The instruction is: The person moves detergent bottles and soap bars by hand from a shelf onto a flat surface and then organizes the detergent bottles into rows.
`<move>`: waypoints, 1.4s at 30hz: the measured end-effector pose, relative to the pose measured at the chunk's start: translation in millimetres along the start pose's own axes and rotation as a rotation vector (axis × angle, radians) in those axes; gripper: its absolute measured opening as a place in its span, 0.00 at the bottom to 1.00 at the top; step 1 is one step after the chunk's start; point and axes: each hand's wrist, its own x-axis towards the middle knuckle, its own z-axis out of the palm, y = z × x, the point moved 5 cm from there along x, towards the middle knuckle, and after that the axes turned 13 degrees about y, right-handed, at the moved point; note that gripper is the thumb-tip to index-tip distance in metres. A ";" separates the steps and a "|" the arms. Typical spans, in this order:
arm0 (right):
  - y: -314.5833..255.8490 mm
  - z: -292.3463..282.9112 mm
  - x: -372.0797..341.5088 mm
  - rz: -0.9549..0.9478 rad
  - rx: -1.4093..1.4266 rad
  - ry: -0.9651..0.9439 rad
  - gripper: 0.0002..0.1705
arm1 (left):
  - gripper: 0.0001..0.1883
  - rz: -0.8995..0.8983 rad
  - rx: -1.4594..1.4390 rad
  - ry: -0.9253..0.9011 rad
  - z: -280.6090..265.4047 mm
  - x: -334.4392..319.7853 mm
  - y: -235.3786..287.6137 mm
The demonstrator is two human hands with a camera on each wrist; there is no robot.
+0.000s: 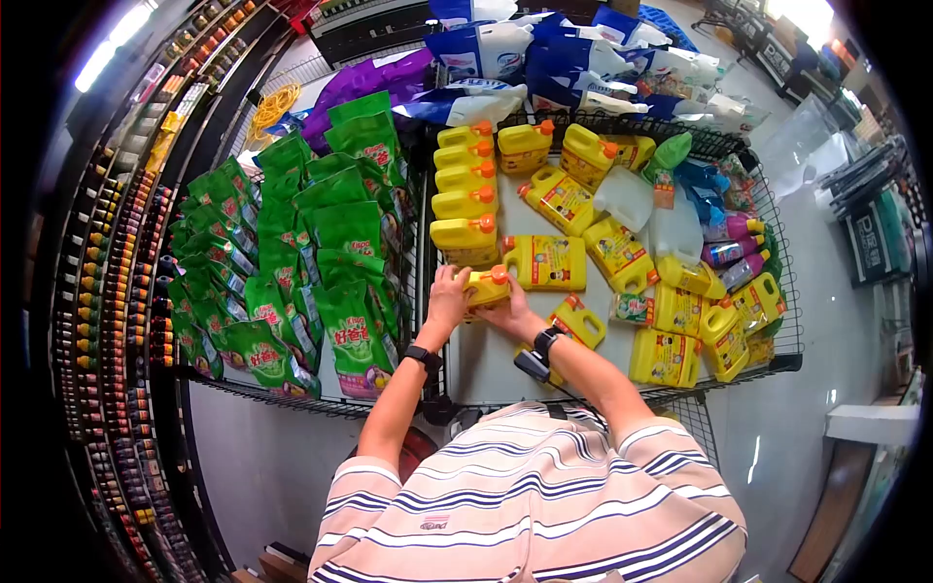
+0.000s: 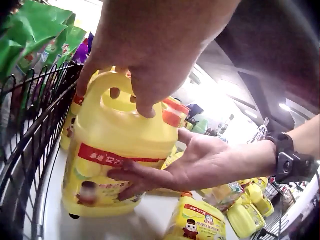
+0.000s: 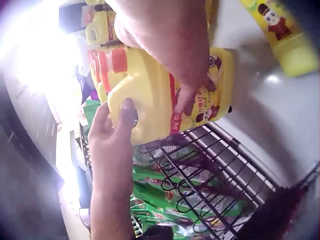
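A yellow detergent jug (image 1: 486, 289) with an orange-red cap stands at the near end of a row of matching jugs (image 1: 465, 206). My left hand (image 1: 448, 299) grips its moulded handle, fingers hooked through the opening, as the left wrist view shows. Across the front label of the jug (image 2: 117, 142) lie the fingers of my right hand (image 2: 200, 162), with the thumb round at the side. The right wrist view has the left hand (image 3: 112, 130) at the handle and the right hand (image 3: 170, 45) over the label side. The jug is upright, close over the white cart floor.
A black wire wall (image 2: 37, 130) borders the jug row. Green detergent bags (image 1: 345, 223) fill the left cart. Several loose yellow jugs (image 1: 617, 253) lie to the right, with clear plastic jugs (image 1: 671, 228) and purple bottles (image 1: 729, 251) beyond. Blue-and-white bags (image 1: 573, 73) are stacked behind.
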 end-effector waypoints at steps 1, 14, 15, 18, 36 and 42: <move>-1.0 6.9 4.6 -0.023 0.036 -0.054 0.36 | 0.22 0.054 0.066 0.104 -2.0 3.4 0.4; -25.3 42.7 40.9 -0.024 0.162 -0.185 0.38 | 0.37 0.111 0.126 0.116 13.1 29.7 -24.7; -30.0 37.8 32.7 -0.030 0.176 -0.166 0.38 | 0.38 0.102 0.121 0.125 17.1 30.5 -22.0; -34.4 -55.8 36.3 -0.119 -0.445 0.409 0.33 | 0.38 0.081 0.132 0.102 18.1 24.7 -24.8; -131.3 -204.2 -108.1 -0.228 -1.577 0.693 0.30 | 0.23 -0.161 -0.520 -0.728 157.7 -93.9 124.0; -94.5 -180.2 -131.2 0.037 -0.959 0.330 0.26 | 0.20 -0.705 -0.626 -0.727 112.7 -90.4 142.3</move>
